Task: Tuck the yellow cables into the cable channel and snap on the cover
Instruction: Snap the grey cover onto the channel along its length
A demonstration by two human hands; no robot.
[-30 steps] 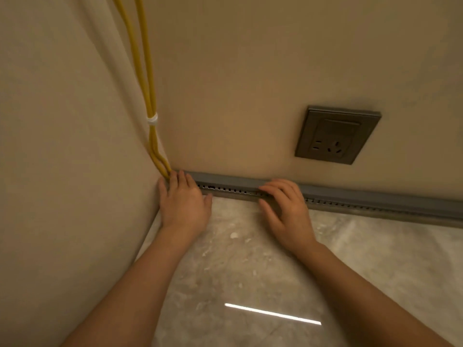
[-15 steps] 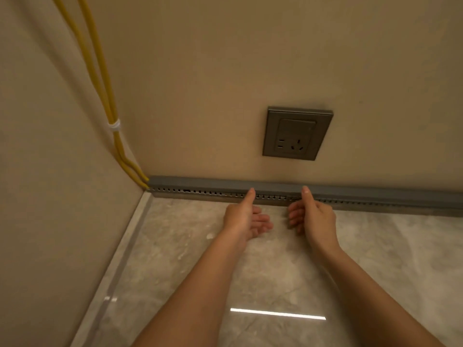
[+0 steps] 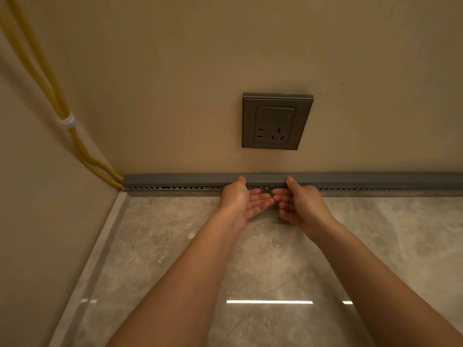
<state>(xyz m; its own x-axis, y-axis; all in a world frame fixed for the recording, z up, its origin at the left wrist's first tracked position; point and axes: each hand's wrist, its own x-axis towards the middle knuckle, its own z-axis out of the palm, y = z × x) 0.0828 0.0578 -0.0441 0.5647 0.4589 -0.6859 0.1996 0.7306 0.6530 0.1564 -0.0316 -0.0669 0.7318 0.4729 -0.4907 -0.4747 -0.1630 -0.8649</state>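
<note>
Directly below the grey wall socket [image 3: 276,121], whose face shows us no legible marking, the grey cable channel [image 3: 175,188] runs along the foot of the beige wall [image 3: 175,71], with its cover [image 3: 175,178] on top. The left hand [image 3: 240,199] and right hand [image 3: 300,204] press their thumbs on that cover, fingers loose and pinching nothing. Far left of the socket, the yellow cables [image 3: 57,101], bound by a white tie [image 3: 67,121], enter the channel's end. Marbled floor tile [image 3: 175,234] lies beneath.
</note>
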